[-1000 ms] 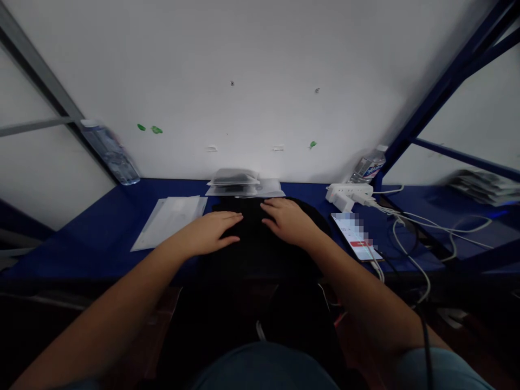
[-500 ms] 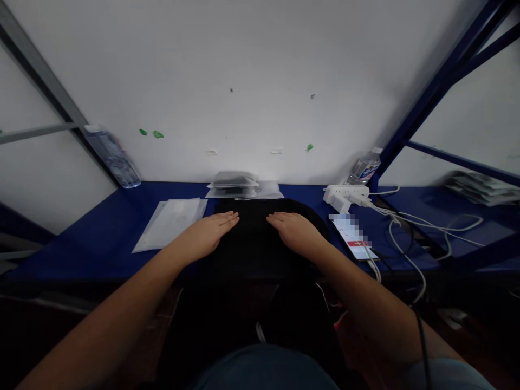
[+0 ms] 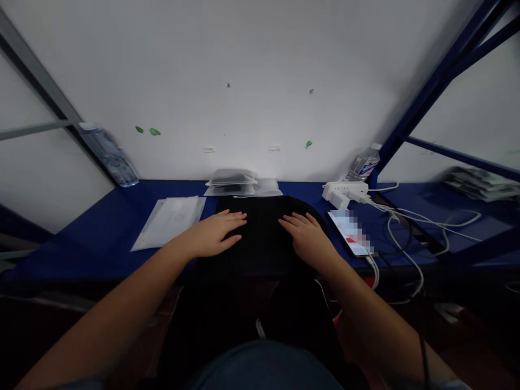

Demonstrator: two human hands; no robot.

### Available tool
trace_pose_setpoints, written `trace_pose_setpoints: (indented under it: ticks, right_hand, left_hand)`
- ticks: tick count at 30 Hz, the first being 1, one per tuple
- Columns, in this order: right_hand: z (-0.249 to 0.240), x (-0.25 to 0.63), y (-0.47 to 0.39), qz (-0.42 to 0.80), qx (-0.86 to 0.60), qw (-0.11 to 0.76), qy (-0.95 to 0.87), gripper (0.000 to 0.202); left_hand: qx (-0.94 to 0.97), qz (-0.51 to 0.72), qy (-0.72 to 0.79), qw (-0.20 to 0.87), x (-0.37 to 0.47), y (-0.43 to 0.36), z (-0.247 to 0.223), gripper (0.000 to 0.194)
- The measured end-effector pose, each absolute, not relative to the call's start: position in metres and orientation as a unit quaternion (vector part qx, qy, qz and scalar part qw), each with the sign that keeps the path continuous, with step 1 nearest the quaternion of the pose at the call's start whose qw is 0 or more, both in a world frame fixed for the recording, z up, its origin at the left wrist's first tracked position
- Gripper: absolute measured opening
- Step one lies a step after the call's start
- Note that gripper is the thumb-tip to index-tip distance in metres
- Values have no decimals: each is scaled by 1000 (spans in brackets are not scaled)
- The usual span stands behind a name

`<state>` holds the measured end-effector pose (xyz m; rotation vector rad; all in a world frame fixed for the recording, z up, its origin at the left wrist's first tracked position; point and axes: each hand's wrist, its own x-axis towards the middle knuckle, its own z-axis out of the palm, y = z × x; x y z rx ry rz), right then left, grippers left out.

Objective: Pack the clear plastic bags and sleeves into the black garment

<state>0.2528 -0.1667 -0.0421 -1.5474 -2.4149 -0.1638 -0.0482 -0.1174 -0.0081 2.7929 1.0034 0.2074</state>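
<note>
Right hand slid outward; I see left hand also flat, empty; black cloth, probably soft, lifts best near surface front edge.

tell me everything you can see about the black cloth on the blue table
The black cloth looks like soft, matte fabric, spread fairly flat on the blue table, with a rounded far right corner. The left hand and the right hand lie palm-down on it, towards opposite sides. Its far edge lies by the clear plastic bags, and its right edge runs close to the phone. Its near edge, seams and any layers are lost in the dark.
</note>
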Motion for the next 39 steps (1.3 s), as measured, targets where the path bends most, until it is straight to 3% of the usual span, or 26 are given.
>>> trace_pose_setpoints:
  ticks: [9,16,20,28,32,35,39]
  right_hand:
    - [-63,289,-184,-152,-702,306,-625,42]
    - [-57,285,-185,-75,-752,282,-591,52]
    - [-50,286,-178,-41,-747,263,-609,47]
    - [-45,278,-155,7,-711,398,-580,48]
    - [-39,253,-148,-28,-680,458,-573,54]
    - [-29,226,-144,-48,-623,443,-643,51]
    - [-18,191,-143,-45,-544,347,-763,40]
  left_hand:
    - [946,68,306,84,-40,-90,-32,44]
    - [937,104,316,103,-44,-90,-39,47]
    - [923,135,342,113,-51,-86,-36,50]
    - [911,135,372,115,-50,-86,-35,48]
    - [911,134,376,106,-49,-86,-35,47]
    - [911,135,377,102,-50,-84,-37,48]
    - [912,140,373,102,-51,-82,-39,48]
